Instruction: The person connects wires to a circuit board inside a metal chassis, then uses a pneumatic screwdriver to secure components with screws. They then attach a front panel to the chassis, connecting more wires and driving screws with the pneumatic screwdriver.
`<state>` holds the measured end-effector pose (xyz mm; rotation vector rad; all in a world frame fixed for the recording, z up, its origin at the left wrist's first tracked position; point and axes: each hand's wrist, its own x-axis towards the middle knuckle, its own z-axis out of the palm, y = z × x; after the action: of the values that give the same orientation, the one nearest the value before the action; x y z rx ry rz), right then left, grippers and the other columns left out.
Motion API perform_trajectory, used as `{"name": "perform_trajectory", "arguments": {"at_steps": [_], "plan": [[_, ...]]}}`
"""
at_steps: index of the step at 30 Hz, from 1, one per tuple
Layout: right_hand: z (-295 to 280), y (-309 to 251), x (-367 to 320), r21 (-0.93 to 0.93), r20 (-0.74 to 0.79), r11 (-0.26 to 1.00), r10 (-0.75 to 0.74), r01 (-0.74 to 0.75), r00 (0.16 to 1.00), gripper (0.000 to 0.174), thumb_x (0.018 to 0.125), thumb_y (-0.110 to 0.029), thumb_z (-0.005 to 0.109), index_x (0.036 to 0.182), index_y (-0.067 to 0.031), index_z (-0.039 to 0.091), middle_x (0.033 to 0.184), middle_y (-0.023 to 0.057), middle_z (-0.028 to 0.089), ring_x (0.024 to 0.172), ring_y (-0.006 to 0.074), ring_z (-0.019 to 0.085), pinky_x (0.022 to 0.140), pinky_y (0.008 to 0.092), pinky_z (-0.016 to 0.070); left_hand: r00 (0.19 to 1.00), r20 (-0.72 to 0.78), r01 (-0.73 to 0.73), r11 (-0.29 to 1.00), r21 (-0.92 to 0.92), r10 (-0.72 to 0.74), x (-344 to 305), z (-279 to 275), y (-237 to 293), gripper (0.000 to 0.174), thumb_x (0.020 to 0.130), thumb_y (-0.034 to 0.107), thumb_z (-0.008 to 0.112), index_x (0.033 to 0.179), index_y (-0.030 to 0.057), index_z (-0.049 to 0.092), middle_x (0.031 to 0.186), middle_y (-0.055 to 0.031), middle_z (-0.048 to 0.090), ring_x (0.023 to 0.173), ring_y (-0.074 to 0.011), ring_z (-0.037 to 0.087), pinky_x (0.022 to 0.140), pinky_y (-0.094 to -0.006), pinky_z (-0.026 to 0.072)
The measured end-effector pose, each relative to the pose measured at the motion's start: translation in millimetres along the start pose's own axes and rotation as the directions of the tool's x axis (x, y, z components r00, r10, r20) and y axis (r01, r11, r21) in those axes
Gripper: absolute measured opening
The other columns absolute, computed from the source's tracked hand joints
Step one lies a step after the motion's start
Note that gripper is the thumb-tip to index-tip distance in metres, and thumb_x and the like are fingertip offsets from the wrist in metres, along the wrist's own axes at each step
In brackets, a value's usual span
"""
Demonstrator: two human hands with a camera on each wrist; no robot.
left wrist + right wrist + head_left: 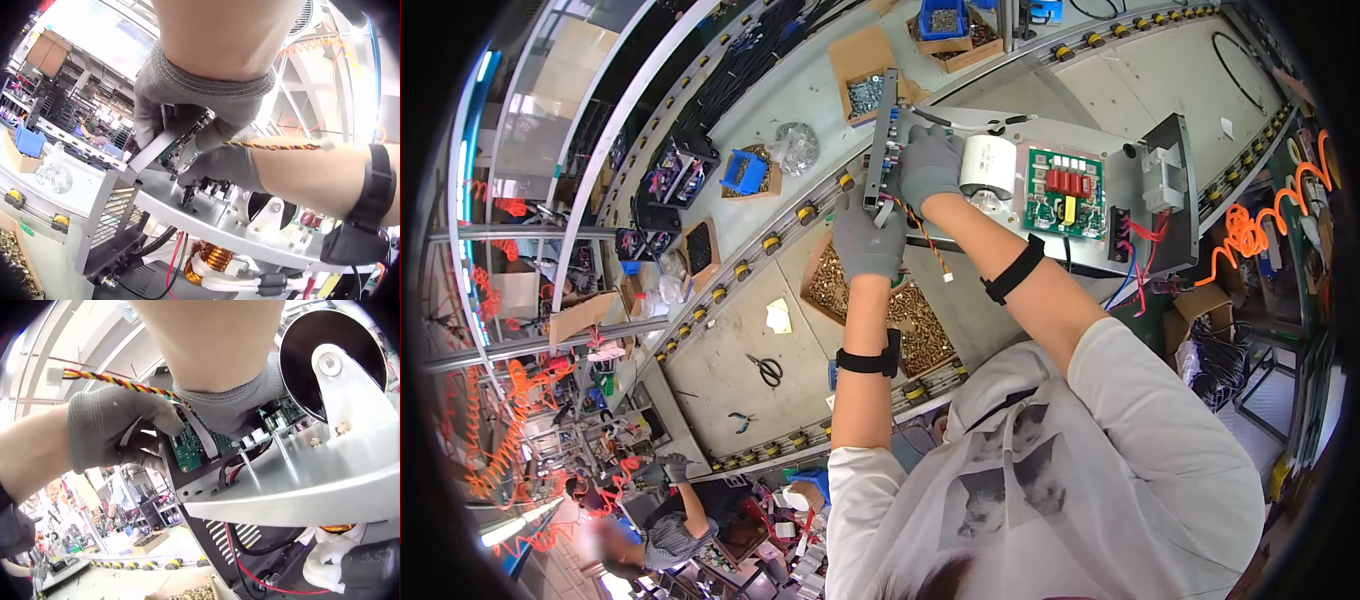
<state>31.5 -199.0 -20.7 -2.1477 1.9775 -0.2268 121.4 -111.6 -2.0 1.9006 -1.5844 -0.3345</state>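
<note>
In the head view my gloved left hand (867, 242) grips the near end of an upright dark metal panel (882, 140). The thumb lies on the board side and fingers go behind the panel, as the right wrist view shows. A green circuit board (187, 450) with a grey ribbon cable (201, 431) is mounted on that panel. A twisted red, yellow and black cable (930, 245) with a white plug hangs beside the hand. My gloved right hand (932, 162) reaches down between the panel and a white cylinder (988, 166); its fingertips are hidden, so I cannot tell what they hold.
On the chassis sit a green board with red parts (1064, 192) and a grey block (1163, 178). A box of brass fasteners (925, 335), scissors (766, 370) and pliers (743, 421) lie nearer. Rollers (805, 212) line the bench. Another person (660, 540) works lower left.
</note>
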Motion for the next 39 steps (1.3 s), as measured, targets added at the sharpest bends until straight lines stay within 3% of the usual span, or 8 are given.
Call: {"name": "perform_trajectory", "arguments": {"at_steps": [3, 16, 22, 23, 26, 30, 34, 39], "plan": [[6, -2, 2, 0.203, -0.065, 0.978, 0.052, -0.038, 0.997, 0.044, 0.068, -0.033, 0.069, 0.106, -0.0143, 0.060, 0.103, 0.0106, 0.061, 0.107, 0.0262, 0.049, 0.091, 0.0375, 0.0330, 0.990, -0.116, -0.066, 0.995, 0.073, 0.074, -3, 5, -1, 0.046, 0.066, 0.013, 0.061, 0.112, 0.0049, 0.057, 0.101, -0.0189, 0.054, 0.094, -0.0381, 0.055, 0.081, -0.0435, 0.0448], [2, 5, -5, 0.212, -0.098, 0.975, -0.048, 0.068, 0.994, 0.032, 0.073, -0.030, 0.065, 0.096, -0.0079, 0.065, 0.105, 0.0118, 0.056, 0.103, 0.0283, 0.047, 0.089, 0.0393, 0.0351, 0.985, -0.068, -0.148, 0.980, 0.130, 0.158, -1, 11, -11, 0.046, 0.069, 0.014, 0.061, 0.111, -0.0006, 0.053, 0.100, -0.0219, 0.052, 0.096, -0.0404, 0.051, 0.085, -0.0431, 0.0417], [-19, 26, -74, 0.285, -0.158, 0.904, -0.283, 0.318, 0.946, 0.023, 0.079, -0.017, 0.057, 0.100, -0.0090, 0.065, 0.104, 0.0132, 0.055, 0.102, 0.0274, 0.049, 0.084, 0.0390, 0.0402, 0.912, -0.363, 0.127, 0.974, -0.189, -0.189, -41, 24, 20, 0.058, 0.075, 0.011, 0.067, 0.125, -0.0040, 0.041, 0.115, -0.0196, 0.050, 0.102, -0.0288, 0.053, 0.090, -0.0349, 0.0415], [-16, 33, -82, 0.285, -0.164, 0.906, -0.274, 0.312, 0.948, 0.023, 0.079, -0.017, 0.057, 0.100, -0.0090, 0.065, 0.104, 0.0132, 0.055, 0.102, 0.0274, 0.049, 0.084, 0.0390, 0.0402, 0.872, -0.486, 0.012, 0.993, -0.114, -0.067, -51, 31, 14, 0.050, 0.080, 0.013, 0.065, 0.122, -0.0036, 0.043, 0.105, -0.0144, 0.053, 0.089, -0.0217, 0.054, 0.081, -0.0317, 0.0441], [12, 53, -90, 0.283, -0.146, 0.865, -0.388, 0.414, 0.910, 0.027, 0.073, -0.014, 0.062, 0.100, -0.0090, 0.064, 0.099, 0.0101, 0.055, 0.095, 0.0261, 0.052, 0.077, 0.0366, 0.0446, 0.892, -0.247, 0.218, 0.838, -0.500, -0.379, -78, 45, 22, 0.040, 0.084, 0.013, 0.062, 0.117, -0.0031, 0.046, 0.096, -0.0103, 0.055, 0.084, -0.0159, 0.055, 0.072, -0.0279, 0.0449], [32, 65, -90, 0.741, -0.154, 0.557, -0.402, 0.375, 0.903, 0.025, 0.076, -0.011, 0.059, 0.101, -0.0079, 0.064, 0.088, 0.0134, 0.058, 0.084, 0.0278, 0.058, 0.074, 0.0383, 0.0467, 0.904, -0.373, -0.067, 0.794, -0.604, -0.207, -99, 54, 8, 0.033, 0.088, 0.016, 0.058, 0.112, -0.0047, 0.050, 0.094, -0.0092, 0.058, 0.081, -0.0135, 0.054, 0.071, -0.0258, 0.0447], [21, 68, -91, 0.937, -0.106, 0.265, -0.411, 0.230, 0.905, 0.027, 0.077, -0.004, 0.055, 0.102, -0.0076, 0.065, 0.080, 0.0145, 0.058, 0.082, 0.0292, 0.059, 0.071, 0.0388, 0.0479, 0.903, -0.348, -0.029, 0.772, -0.635, -0.253, -110, 48, 12, 0.034, 0.089, 0.017, 0.057, 0.114, -0.0061, 0.051, 0.097, -0.0092, 0.058, 0.081, -0.0126, 0.054, 0.073, -0.0251, 0.0440], [19, 63, -97, 0.616, -0.301, 0.416, -0.660, 0.669, 0.688, 0.033, 0.072, -0.005, 0.063, 0.103, -0.0145, 0.064, 0.104, 0.0083, 0.054, 0.080, 0.0286, 0.058, 0.069, 0.0350, 0.0497, 0.918, -0.262, 0.090, 0.801, -0.592, -0.297, -116, 38, 23, 0.038, 0.086, 0.007, 0.055, 0.121, -0.0073, 0.049, 0.100, -0.0085, 0.057, 0.081, -0.0116, 0.053, 0.071, -0.0237, 0.0443]]}}
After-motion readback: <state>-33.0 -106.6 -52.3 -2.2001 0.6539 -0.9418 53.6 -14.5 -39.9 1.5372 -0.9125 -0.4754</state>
